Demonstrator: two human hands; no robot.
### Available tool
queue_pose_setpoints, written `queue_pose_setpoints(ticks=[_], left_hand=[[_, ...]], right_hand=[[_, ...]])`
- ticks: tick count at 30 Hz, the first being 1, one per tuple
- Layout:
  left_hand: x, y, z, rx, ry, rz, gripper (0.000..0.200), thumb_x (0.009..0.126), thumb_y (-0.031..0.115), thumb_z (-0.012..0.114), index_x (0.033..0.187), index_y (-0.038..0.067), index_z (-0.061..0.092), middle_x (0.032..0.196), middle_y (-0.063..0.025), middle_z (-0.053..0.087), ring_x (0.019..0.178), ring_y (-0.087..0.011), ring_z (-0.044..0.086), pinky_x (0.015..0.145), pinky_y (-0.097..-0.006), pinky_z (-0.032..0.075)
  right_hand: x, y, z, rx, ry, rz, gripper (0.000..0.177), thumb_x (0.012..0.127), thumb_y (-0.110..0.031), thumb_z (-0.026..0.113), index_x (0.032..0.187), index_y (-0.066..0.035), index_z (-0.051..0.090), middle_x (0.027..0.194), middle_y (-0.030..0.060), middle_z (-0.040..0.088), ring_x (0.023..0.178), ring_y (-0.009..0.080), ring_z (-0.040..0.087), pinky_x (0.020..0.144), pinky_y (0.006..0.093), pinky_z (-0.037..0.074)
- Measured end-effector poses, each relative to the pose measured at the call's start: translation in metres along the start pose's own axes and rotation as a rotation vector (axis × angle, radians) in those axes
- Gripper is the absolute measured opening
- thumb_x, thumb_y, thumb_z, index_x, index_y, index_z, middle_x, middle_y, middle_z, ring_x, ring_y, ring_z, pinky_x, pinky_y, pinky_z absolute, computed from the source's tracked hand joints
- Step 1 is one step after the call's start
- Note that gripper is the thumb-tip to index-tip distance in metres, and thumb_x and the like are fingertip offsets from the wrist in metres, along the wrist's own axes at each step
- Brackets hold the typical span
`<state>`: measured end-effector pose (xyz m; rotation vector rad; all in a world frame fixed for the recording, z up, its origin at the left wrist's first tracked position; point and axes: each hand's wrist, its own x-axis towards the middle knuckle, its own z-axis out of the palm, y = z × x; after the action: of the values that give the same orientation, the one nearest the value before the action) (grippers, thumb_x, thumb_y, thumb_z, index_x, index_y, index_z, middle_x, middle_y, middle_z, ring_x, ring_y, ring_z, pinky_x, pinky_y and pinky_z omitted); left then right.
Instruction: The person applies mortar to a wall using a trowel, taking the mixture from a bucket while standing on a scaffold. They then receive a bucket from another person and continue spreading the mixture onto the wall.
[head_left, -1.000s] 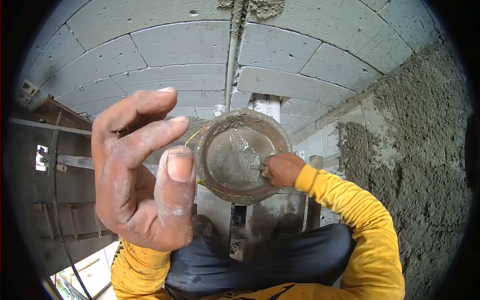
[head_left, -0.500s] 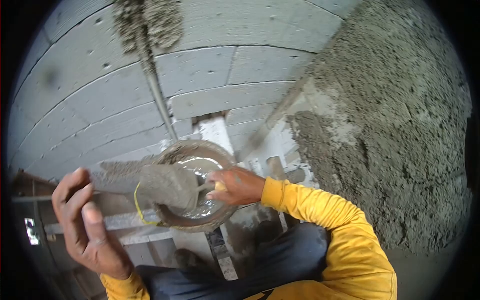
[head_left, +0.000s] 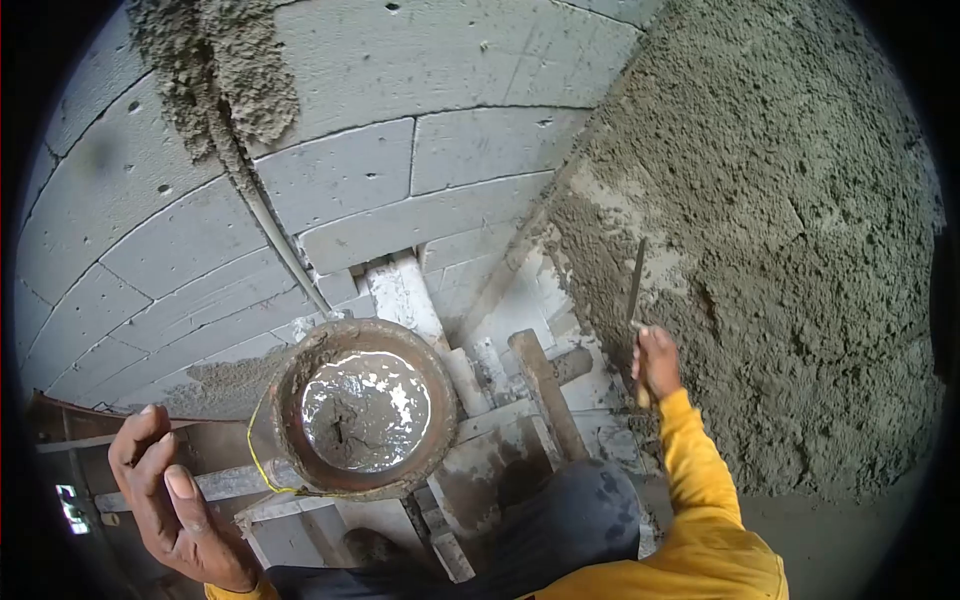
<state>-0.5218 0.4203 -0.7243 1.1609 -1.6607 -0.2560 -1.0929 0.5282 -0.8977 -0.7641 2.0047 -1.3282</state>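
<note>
Right hand (head_left: 657,362) grip clenched on trowel (head_left: 635,275), apparently against mortar wall (head_left: 800,250); left hand (head_left: 175,500) spread, beside pan (head_left: 446,400).

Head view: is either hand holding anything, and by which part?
The right hand grips a trowel by its handle; the left hand holds nothing.

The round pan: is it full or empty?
Partly full. The pan sits upright, with wet grey mortar and glinting water covering its bottom, well below the rim.
</note>
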Motion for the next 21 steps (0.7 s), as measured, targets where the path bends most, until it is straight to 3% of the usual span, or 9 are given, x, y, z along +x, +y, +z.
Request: queue_pose_setpoints(ticks=[1,4,5,8,10,13,15,17,21], left_hand=[[0.002,0.001,0.004,0.010,0.009,0.010,0.024,0.099,0.007,0.046,0.111,-0.006,0.063,0.130,-0.0203,0.057,0.123,-0.0315,0.055,0.112,-0.0451,0.041],[0.008,-0.001,0.013,0.051,-0.039,0.030,0.024,0.099,0.008,0.047,0.109,-0.006,0.064,0.128,-0.0201,0.058,0.122,-0.0317,0.056,0.110,-0.0445,0.041],[0.010,0.000,0.015,0.045,-0.056,0.052,0.023,0.098,0.008,0.048,0.109,-0.006,0.064,0.127,-0.0201,0.059,0.122,-0.0314,0.056,0.110,-0.0443,0.041],[0.008,0.005,0.018,-0.038,-0.058,0.089,0.021,0.096,0.008,0.053,0.108,-0.005,0.065,0.126,-0.0204,0.059,0.121,-0.0306,0.057,0.107,-0.0434,0.044],[0.007,0.008,0.015,-0.105,0.001,0.126,0.018,0.093,0.008,0.061,0.104,-0.005,0.067,0.120,-0.0232,0.062,0.112,-0.0298,0.061,0.097,-0.0407,0.050],[0.003,0.012,0.001,-0.090,0.033,0.158,0.019,0.091,0.007,0.062,0.106,-0.004,0.068,0.120,-0.0231,0.061,0.111,-0.0294,0.061,0.096,-0.0406,0.051],[0.001,0.013,-0.007,-0.100,0.066,0.181,0.020,0.091,0.007,0.062,0.107,-0.004,0.068,0.120,-0.0229,0.061,0.111,-0.0293,0.061,0.096,-0.0405,0.051],[-0.001,0.017,-0.017,-0.086,0.092,0.175,0.020,0.092,0.009,0.062,0.106,-0.004,0.068,0.120,-0.0229,0.061,0.111,-0.0293,0.061,0.096,-0.0405,0.051],[-0.004,0.019,-0.030,-0.054,0.077,0.169,0.021,0.092,0.011,0.062,0.107,-0.004,0.067,0.121,-0.0230,0.060,0.111,-0.0291,0.061,0.096,-0.0404,0.051]], right_hand=[[-0.019,-0.012,-0.009,-0.178,-0.007,0.050,0.028,0.104,-0.032,0.056,0.097,-0.005,0.056,0.070,0.0021,0.055,0.052,0.0133,0.054,0.048,0.0309,0.047],[-0.040,-0.015,-0.012,-0.715,-0.040,-0.473,0.029,0.101,-0.030,0.060,0.100,-0.002,0.056,0.071,0.0069,0.056,0.062,0.0182,0.060,0.059,0.0376,0.050],[-0.056,-0.050,0.010,-0.679,-0.177,-0.186,0.030,0.098,-0.028,0.064,0.106,0.000,0.058,0.077,0.0131,0.059,0.072,0.0269,0.066,0.067,0.0422,0.051],[-0.069,-0.081,0.083,-0.815,-0.335,-0.725,0.027,0.095,-0.023,0.066,0.109,-0.001,0.060,0.085,0.0158,0.064,0.073,0.0326,0.067,0.066,0.0419,0.053],[-0.080,-0.115,0.139,-0.860,-0.517,-0.966,0.027,0.090,-0.019,0.067,0.111,-0.003,0.061,0.088,0.0160,0.066,0.073,0.0339,0.067,0.066,0.0414,0.054],[-0.080,-0.133,0.214,-1.028,-0.711,-1.234,0.025,0.083,-0.014,0.066,0.106,-0.006,0.064,0.087,0.0145,0.066,0.072,0.0322,0.067,0.063,0.0391,0.055],[-0.079,-0.111,0.266,-1.166,-0.603,-1.304,0.017,0.082,-0.015,0.063,0.097,-0.006,0.065,0.084,0.0141,0.066,0.073,0.0314,0.068,0.062,0.0372,0.055],[-0.084,-0.077,0.309,-1.189,-0.679,-1.275,0.014,0.083,-0.019,0.062,0.088,-0.006,0.065,0.083,0.0163,0.066,0.074,0.0332,0.068,0.066,0.0419,0.055],[-0.104,-0.064,0.318,-1.115,-1.152,-1.011,0.021,0.084,-0.024,0.064,0.092,-0.004,0.067,0.088,0.0190,0.069,0.082,0.0394,0.069,0.077,0.0499,0.054]])
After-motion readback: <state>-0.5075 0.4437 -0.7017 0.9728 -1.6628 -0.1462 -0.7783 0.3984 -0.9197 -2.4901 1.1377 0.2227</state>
